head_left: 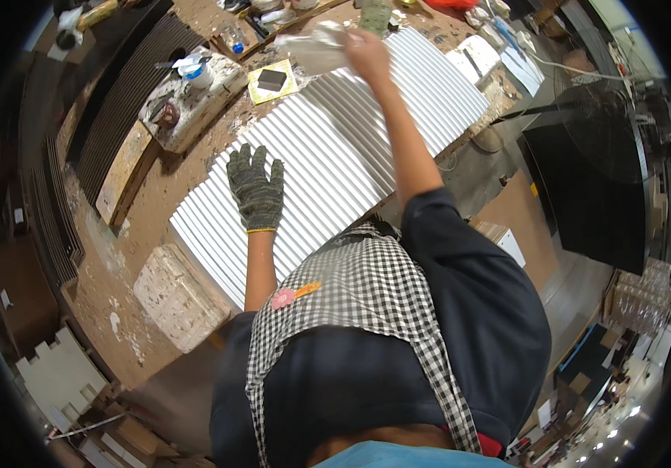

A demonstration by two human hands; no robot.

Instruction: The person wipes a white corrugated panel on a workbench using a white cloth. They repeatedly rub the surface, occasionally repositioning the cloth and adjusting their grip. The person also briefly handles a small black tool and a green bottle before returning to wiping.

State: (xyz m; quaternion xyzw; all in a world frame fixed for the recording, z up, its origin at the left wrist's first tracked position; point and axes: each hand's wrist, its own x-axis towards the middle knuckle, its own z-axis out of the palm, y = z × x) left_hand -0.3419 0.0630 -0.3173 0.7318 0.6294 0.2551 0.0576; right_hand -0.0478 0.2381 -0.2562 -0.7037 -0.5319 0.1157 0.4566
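A white panel with parallel ridges (312,179) lies across the workbench in front of me. My left hand (256,187), in a dark knitted glove with a yellow cuff, rests flat on its left part with the fingers spread. My bare right hand (367,56) is closed around a pale, crumpled cloth (316,48) over the panel's far edge. Motion smears the cloth, so its exact kind is uncertain. A shadow falls on the ridges below my right arm.
A paint-spotted block (195,101) carries a white and blue jar (197,74). Beyond the panel lies a yellow-edged card with a dark pad (271,80). A speckled block (179,296) sits at the near left. Dark ridged panels (129,93) stand at the far left.
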